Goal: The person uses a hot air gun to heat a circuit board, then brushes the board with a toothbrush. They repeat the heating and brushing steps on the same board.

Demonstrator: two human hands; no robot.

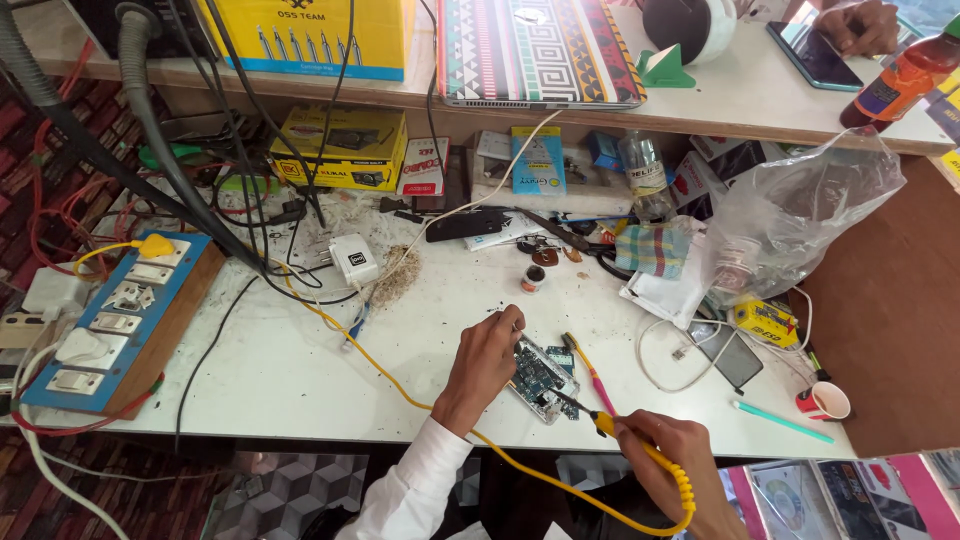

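Your left hand (484, 362) lies with fingers curled over the top edge of the opened phone board (540, 376), pinning it to the white worktable (280, 360). Your right hand (672, 452) grips the yellow soldering iron (605, 424); its tip touches the board's lower right, just beside your left fingers.

A large yellow box (305, 35) with a blue bottom band stands at the upper left of the frame. Below it lies a flat yellow carton (340, 148), with a white-and-red packet (424, 166) and a blue-and-yellow packet (538, 160) to its right. A dark phone screen (812, 52) lies at the upper right.
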